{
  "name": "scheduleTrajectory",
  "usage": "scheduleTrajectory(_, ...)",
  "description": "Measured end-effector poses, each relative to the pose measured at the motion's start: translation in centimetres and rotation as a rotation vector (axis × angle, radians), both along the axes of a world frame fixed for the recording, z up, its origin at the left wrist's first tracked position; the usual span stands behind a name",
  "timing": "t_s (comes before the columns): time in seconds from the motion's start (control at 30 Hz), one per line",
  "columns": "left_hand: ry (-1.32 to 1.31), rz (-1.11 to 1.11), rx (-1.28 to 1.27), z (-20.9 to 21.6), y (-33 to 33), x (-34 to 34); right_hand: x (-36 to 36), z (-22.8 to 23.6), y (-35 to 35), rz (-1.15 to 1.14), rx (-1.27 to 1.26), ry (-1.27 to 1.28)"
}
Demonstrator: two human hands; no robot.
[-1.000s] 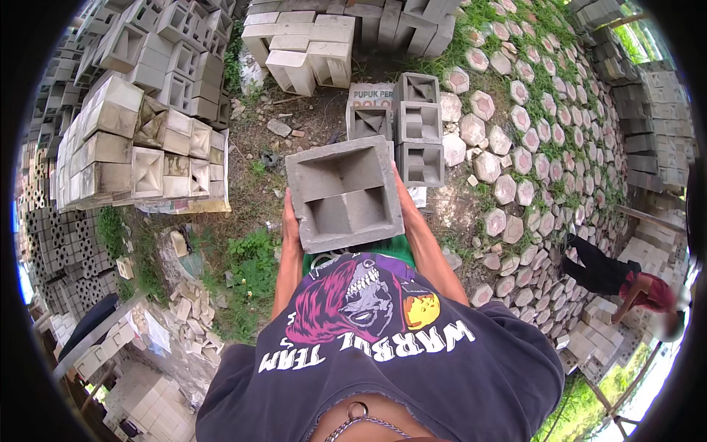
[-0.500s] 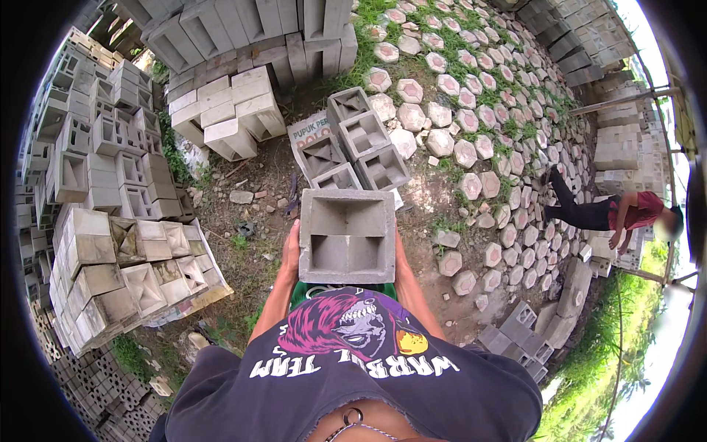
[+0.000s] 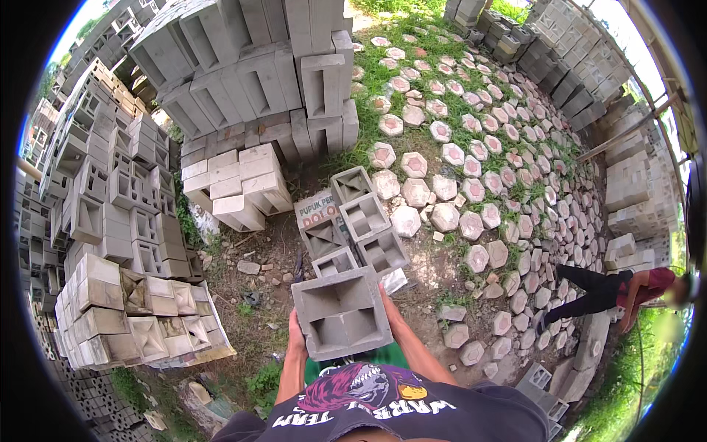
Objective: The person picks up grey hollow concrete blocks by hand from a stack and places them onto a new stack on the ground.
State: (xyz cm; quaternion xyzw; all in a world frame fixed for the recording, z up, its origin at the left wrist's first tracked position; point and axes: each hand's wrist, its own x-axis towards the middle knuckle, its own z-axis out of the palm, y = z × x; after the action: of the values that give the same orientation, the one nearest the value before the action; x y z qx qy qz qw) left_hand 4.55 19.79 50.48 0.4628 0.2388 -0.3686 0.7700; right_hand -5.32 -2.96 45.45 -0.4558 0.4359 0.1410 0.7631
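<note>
A grey concrete vent block (image 3: pixel 342 312), square with a recessed slanted opening, is held up in front of my body between both hands. My left hand (image 3: pixel 296 335) presses on its left side, and my right hand (image 3: pixel 390 306) grips its right side; the fingers are partly hidden behind the block. Just beyond it, similar vent blocks (image 3: pixel 366 215) lie in two short rows on the ground, partly on a printed sack (image 3: pixel 313 209). The held block overlaps the nearest of them in view, and I cannot tell whether they touch.
Pale blocks (image 3: pixel 239 184) are stacked ahead to the left, below a tall pile of grey blocks (image 3: pixel 243 81). A weathered block pile (image 3: pixel 140 317) stands at left. Hexagonal pavers (image 3: pixel 471 184) cover the ground at right, where another person (image 3: pixel 611 291) walks.
My view has tilted up, so the surroundings sit lower in the picture. The held block has tilted slightly and appears nearer the blocks on the ground. The other person has moved nearer.
</note>
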Motion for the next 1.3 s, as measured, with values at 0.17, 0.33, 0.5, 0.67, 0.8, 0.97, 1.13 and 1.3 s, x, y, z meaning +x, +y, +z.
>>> scheduleTrajectory(0.17, 0.032, 0.139, 0.131, -4.1, 0.0, -0.6, 2.4, 1.1, -1.6, 0.221, -0.096, 0.152)
scheduleTrajectory(0.33, 0.057, 0.144, 0.103, -8.2, 1.3, -0.8, -0.5, -5.6, 0.9, 0.183, -0.153, 0.158)
scheduleTrajectory(0.5, 0.174, 0.079, 0.181, -13.7, 1.5, -0.7, -0.3, -9.8, 1.6, 0.053, 0.031, 0.189)
scheduleTrajectory(0.67, 0.283, 0.032, 0.287, -19.7, 1.6, -0.7, -0.6, -16.5, 3.5, -0.118, 0.204, 0.225)
scheduleTrajectory(0.8, 0.341, 0.061, 0.289, -25.2, 1.5, -1.6, -2.7, -23.0, 3.2, -0.127, 0.134, 0.335)
scheduleTrajectory(0.97, 0.484, 0.089, 0.259, -31.7, 2.7, -4.3, -4.6, -27.6, 3.3, -0.008, -0.011, 0.433)
scheduleTrajectory(1.13, 0.457, 0.107, 0.271, -34.7, 2.7, -4.9, -2.9, -29.0, 2.3, 0.123, -0.058, 0.536)
scheduleTrajectory(1.3, 0.373, 0.137, 0.242, -34.4, 0.2, -2.1, -0.4, -29.7, 0.8, 0.106, -0.079, 0.409)
